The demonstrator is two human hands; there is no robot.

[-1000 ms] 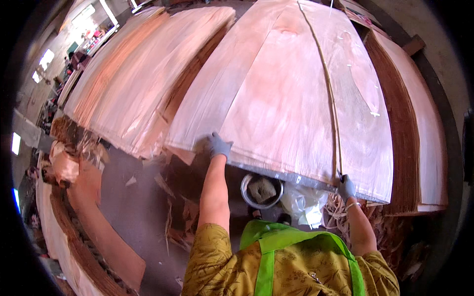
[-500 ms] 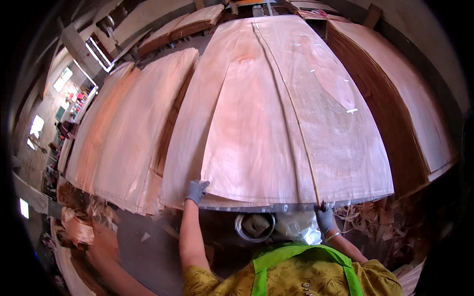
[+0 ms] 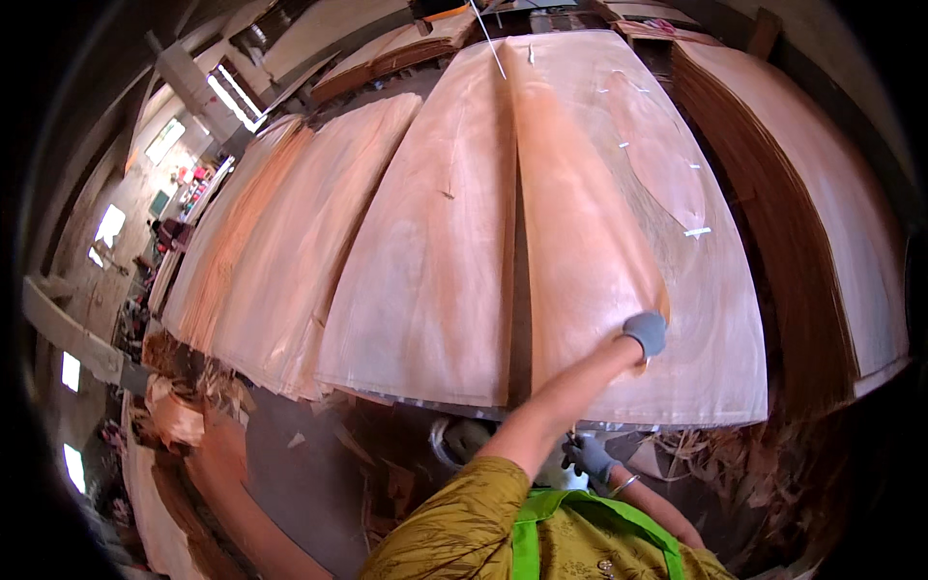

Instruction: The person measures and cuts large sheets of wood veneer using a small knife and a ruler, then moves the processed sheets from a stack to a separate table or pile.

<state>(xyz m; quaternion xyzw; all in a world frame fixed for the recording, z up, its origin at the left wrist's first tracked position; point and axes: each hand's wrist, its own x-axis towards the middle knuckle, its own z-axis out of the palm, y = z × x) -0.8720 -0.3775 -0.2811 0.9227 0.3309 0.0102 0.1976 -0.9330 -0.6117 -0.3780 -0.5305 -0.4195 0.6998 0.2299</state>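
My left hand (image 3: 646,334), in a grey glove, reaches across to the right and closes on the near corner of a thin pinkish wood veneer sheet (image 3: 585,280). This sheet bends over itself along its right side. Lower down, by the near edge of the stack, my right hand (image 3: 592,458), also gloved, is closed around the end of a thin stick (image 3: 572,434). Most of the stick is hidden by my left arm and the sheet. Left of a dark gap lies another veneer sheet (image 3: 425,280). A veneer piece with white tape strips (image 3: 662,155) lies on the right.
Tall veneer stacks stand at the left (image 3: 290,232) and right (image 3: 812,203), with another stack (image 3: 406,48) behind. Below the near edge are a round container (image 3: 454,440) and veneer scraps (image 3: 715,459). More scraps (image 3: 193,406) lie at the lower left.
My left hand has swung from the left to the right with the sheet's corner, opening a dark gap. My right hand has dropped lower and left; the stick no longer lies visible across the top.
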